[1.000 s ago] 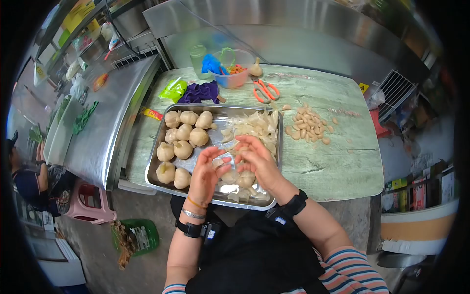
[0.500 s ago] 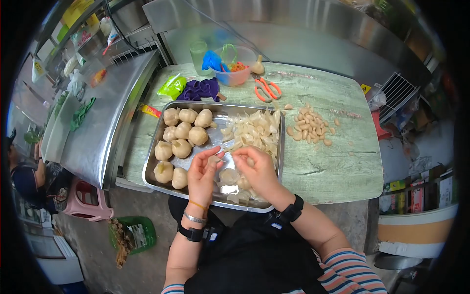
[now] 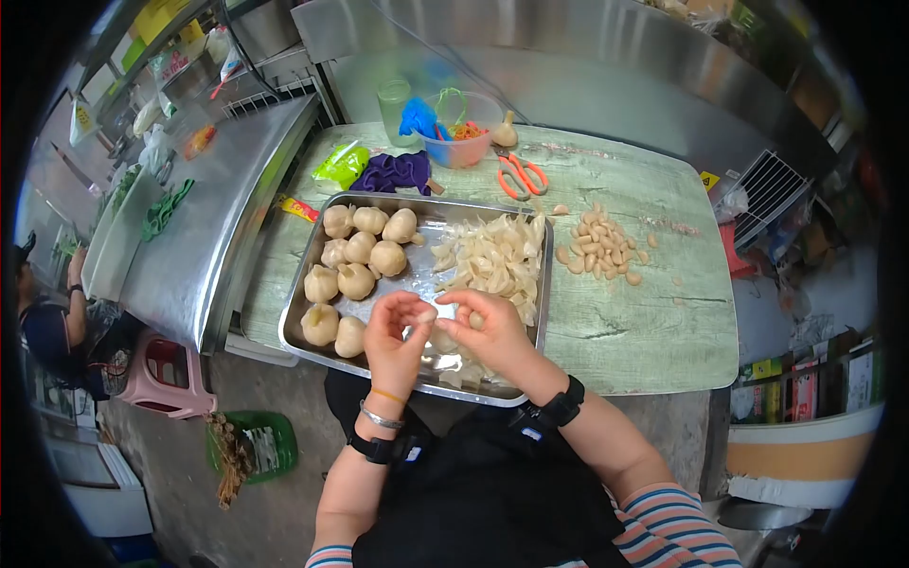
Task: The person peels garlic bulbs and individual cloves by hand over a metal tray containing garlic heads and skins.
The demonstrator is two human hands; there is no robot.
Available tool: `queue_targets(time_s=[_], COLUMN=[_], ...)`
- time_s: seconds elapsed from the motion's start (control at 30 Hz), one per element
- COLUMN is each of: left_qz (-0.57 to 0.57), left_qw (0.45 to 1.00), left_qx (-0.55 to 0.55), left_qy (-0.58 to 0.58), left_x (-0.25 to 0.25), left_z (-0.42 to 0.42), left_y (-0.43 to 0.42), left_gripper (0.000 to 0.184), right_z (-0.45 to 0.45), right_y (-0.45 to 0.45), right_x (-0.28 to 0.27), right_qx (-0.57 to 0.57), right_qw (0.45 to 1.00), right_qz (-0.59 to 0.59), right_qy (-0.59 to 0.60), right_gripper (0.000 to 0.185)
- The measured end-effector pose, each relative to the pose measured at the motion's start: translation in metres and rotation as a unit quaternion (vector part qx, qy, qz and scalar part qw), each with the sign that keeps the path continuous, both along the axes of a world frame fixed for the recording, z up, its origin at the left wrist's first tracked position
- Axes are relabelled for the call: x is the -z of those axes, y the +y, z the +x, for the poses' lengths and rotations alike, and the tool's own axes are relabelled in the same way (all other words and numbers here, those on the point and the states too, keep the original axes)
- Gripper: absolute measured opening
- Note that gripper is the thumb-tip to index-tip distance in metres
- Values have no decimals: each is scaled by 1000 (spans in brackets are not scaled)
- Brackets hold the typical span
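Currently, your left hand pinches a garlic clove between thumb and fingers, above the steel tray. Your right hand curls its fingers around a garlic piece; contact with the clove cannot be confirmed. Whole bulbs occupy the tray's left side.

I am in a kitchen, and its steel fittings suggest a commercial one rather than a home's. Beneath my hands a metal tray of garlic bulbs rests on a counter. To the left of my hands runs a steel worktop bearing a white board, with another person near it. Beyond my hands stands a metal wall panel.
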State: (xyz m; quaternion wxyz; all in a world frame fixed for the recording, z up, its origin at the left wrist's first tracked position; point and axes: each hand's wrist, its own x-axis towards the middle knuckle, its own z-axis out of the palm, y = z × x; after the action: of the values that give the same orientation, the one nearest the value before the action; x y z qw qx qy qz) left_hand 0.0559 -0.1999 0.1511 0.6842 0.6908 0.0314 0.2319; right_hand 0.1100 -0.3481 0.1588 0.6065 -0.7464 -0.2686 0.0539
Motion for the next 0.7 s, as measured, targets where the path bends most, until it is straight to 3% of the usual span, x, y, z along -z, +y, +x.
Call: queue_targets(time_s=[0.13, 0.23, 0.33, 0.37, 0.43, 0.47, 0.6, 0.67, 0.7], left_qz=[39, 66, 408, 408, 416, 479, 546, 484, 487], left_qw=[999, 996, 909, 909, 896, 859, 823, 867, 866], left_qx=[-10, -28, -67, -63, 153, 178, 149, 119, 115], left_qy=[26, 44, -58, -58, -4, -42, -35, -13, -18], left_x=[-7, -9, -29, -34, -41, -42, -37, -26, -26], left_z=[-4, 0, 1, -2, -10, -10, -2, 8, 10], left_y=[-5, -3, -6, -7, -9, -14, -22, -19, -17], left_gripper=[24, 19, 21, 21, 22, 23, 24, 22, 22], right_z=[-1, 3, 19, 19, 14, 16, 21, 21, 20], right_y=[-2, -2, -8, -10, -16, -15, -13, -12, -10], right_x=[-2, 13, 18, 19, 6, 10, 27, 26, 24], right_qx=[-19, 78, 166, 170, 129, 132, 90, 73, 82], right_qw=[999, 995, 981, 980, 958, 957, 977, 983, 954], right_qz=[-13, -6, 64, 64, 225, 226, 175, 149, 252], right_qy=[27, -65, -79, -78, 127, 127, 87, 79, 137], right_gripper=[22, 23, 18, 18, 18, 18, 20, 20, 21])
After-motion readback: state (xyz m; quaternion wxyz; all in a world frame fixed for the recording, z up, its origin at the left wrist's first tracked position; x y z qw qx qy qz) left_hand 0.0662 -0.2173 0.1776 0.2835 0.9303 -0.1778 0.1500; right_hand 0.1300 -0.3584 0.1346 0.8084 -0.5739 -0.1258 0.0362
